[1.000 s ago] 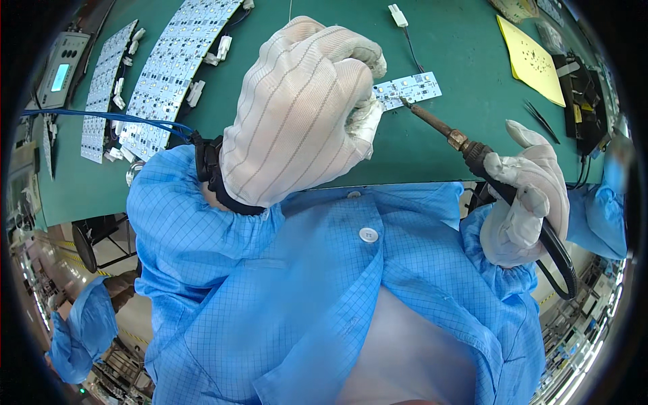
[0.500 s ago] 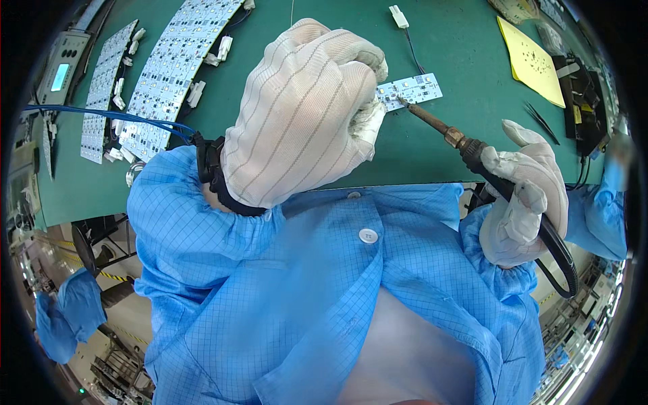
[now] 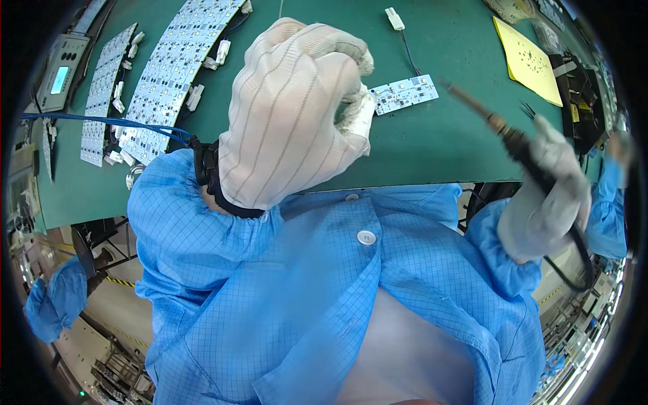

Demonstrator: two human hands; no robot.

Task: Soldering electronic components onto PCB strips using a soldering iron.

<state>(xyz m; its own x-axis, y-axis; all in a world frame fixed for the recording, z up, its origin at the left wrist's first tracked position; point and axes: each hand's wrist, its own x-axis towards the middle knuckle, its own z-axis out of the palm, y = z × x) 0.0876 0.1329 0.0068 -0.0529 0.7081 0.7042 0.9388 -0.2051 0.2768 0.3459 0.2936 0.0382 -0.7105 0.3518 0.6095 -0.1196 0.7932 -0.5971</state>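
My left hand (image 3: 293,118), in a white striped glove, is closed with thumb and forefinger curled together at the left end of a small white circuit board (image 3: 405,94). What the fingertips pinch is hidden behind the glove. A short dark lead runs from the board's far edge to a white connector (image 3: 394,19). In my right hand (image 3: 547,196), also gloved and smeared by motion, is a soldering iron (image 3: 520,145). The iron's tip is in the air to the right of the board, apart from it.
Larger LED panels (image 3: 179,67) with white connectors lie at the left, near a grey device with a lit display (image 3: 59,79). Yellow paper (image 3: 526,61) with dark specks lies at the right, near tweezers (image 3: 528,109) and a black holder (image 3: 580,108). Blue cables (image 3: 101,120) reach my left wrist.
My right hand has drawn the soldering iron off the board, to the right. My left hand has shifted slightly left, showing more of the board's left end.
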